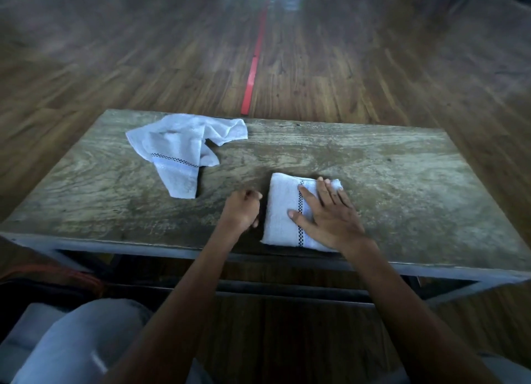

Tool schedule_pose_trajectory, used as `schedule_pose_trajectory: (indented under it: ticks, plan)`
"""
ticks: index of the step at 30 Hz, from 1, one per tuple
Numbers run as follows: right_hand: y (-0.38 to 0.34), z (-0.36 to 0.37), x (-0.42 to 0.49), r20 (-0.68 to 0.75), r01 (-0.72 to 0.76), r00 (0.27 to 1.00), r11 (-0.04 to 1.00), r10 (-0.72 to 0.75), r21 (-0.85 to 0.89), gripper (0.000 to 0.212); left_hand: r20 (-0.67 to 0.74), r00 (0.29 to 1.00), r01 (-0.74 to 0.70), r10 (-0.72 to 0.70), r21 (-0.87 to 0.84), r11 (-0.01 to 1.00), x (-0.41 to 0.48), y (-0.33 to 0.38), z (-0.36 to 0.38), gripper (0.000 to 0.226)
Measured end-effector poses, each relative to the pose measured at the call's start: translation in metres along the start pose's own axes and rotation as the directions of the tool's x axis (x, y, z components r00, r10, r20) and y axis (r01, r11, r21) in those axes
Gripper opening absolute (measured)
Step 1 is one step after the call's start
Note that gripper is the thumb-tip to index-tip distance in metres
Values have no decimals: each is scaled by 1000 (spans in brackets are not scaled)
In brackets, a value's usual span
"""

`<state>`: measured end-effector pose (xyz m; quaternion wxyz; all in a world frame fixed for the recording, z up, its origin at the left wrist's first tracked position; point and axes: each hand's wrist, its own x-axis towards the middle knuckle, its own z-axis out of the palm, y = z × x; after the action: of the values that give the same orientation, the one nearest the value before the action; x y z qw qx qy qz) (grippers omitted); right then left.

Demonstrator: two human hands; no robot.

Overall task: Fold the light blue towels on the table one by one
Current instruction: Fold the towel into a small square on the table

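A folded light blue towel (pixel 281 211) with a dark checkered stripe lies near the front edge of the wooden table (pixel 402 188). My right hand (pixel 327 214) rests flat on its right half, fingers spread. My left hand (pixel 242 211) is curled into a loose fist just left of the folded towel, holding nothing. A second light blue towel (pixel 175 150) lies crumpled and unfolded at the back left of the table, apart from both hands.
The table has a metal frame and stands on a dark wood floor. A red tape line (pixel 254 64) runs away across the floor beyond the far edge. My knee in pale trousers (pixel 86 340) shows below the table at the lower left.
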<state>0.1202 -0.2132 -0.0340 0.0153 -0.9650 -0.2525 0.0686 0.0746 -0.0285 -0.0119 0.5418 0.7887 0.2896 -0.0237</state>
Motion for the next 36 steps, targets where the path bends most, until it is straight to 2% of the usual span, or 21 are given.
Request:
schedule_pose_trajectory:
  ticks: [2,4,7,9,11,13,15,17,18,19,21,23,24,27,30,33,36]
  plan:
    - [-1,-2,2,30,-18,999,999,17,30,90,141,989,43,-44,13,999,-27,-13,-7,21]
    - [-2,-2,3,34,-25,999,999,24,32,81,237,972,19,-5,-56,998,-48,-29,-7,17]
    - [-2,-2,2,31,-37,999,999,36,27,78,249,965,-23,87,-249,968,-65,-48,-1,13]
    - [-2,-2,2,43,-47,998,999,46,27,78,223,967,-53,122,-294,954,-67,-51,-1,16]
    - [-1,-2,1,45,-41,998,998,39,42,78,216,966,-100,145,-207,973,-67,-50,-1,21]
    - [2,-3,-2,23,-8,1000,995,5,99,79,189,974,-118,125,-48,992,-64,-47,-1,25]
    - [6,-5,-8,-40,44,999,975,-36,220,76,60,990,-134,126,151,979,-63,-44,-2,26]
    - [10,-8,-17,-157,79,987,955,-35,285,77,-154,949,-209,274,344,916,-62,-42,-1,24]
    - [12,-9,-23,-209,80,978,957,-20,280,78,-219,899,-273,379,397,876,-63,-38,1,22]
    - [13,-10,-29,-240,69,971,961,-3,266,78,-227,844,-352,486,451,821,-63,-33,5,23]
    - [16,-7,-40,-235,27,972,977,24,211,77,-64,780,-464,623,609,643,-55,-26,20,41]
    - [21,-1,-47,-163,-30,985,988,55,150,74,153,798,-500,583,709,498,-42,-26,31,55]
    - [23,3,-49,-113,-66,990,985,84,161,71,224,830,-493,511,724,483,-35,-30,35,57]
    - [28,10,-52,-18,-189,979,930,205,315,66,229,905,-414,358,660,627,-24,-40,36,61]
    - [30,9,-52,17,-321,938,854,345,410,76,116,937,-334,329,571,750,-24,-34,34,62]
    - [28,6,-46,16,-386,908,819,419,424,76,6,949,-262,315,572,778,-26,-16,37,60]
    - [24,1,-42,-38,-378,903,834,427,402,58,-54,948,-223,315,593,774,-30,2,41,53]
